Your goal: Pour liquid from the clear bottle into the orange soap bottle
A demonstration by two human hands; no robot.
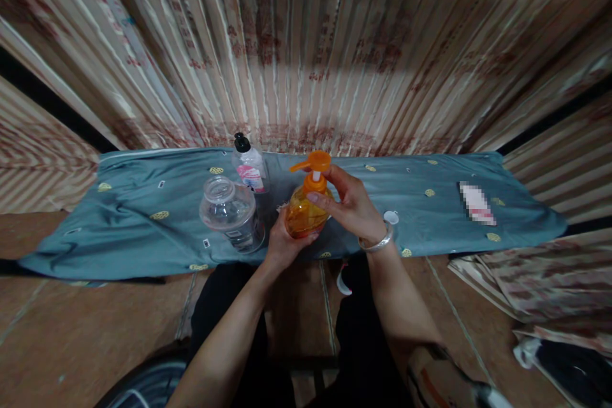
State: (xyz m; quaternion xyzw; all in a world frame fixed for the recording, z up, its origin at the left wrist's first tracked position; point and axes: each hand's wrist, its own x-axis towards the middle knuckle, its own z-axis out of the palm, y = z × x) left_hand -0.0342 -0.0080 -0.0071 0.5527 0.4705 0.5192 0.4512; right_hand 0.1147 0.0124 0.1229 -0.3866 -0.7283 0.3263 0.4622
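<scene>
The left hand (283, 239) has its grip around the amber bottle (302, 213); the right hand (356, 204) grasps its orange pump (314, 185). A clear container (230, 207) stands nearby.

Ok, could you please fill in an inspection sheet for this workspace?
Surface: dark blue-green patterned cloth, wrinkled.
Items in hand: rounded amber bottle with an orange plastic pump top, white stem showing.
Clutter: rounded clear plastic container; clear bottle with black cap and pink-and-white label behind it; small round white object; pixelated flat object toward the right end, unidentifiable.
Grips: left hand around the amber bottle's lower body; right hand, wearing a silver-coloured bangle, has thumb and fingers at the pump top.
Cables: nothing seen.
Surroundings: beige patterned pleated curtain behind; brown tiled floor below.
</scene>
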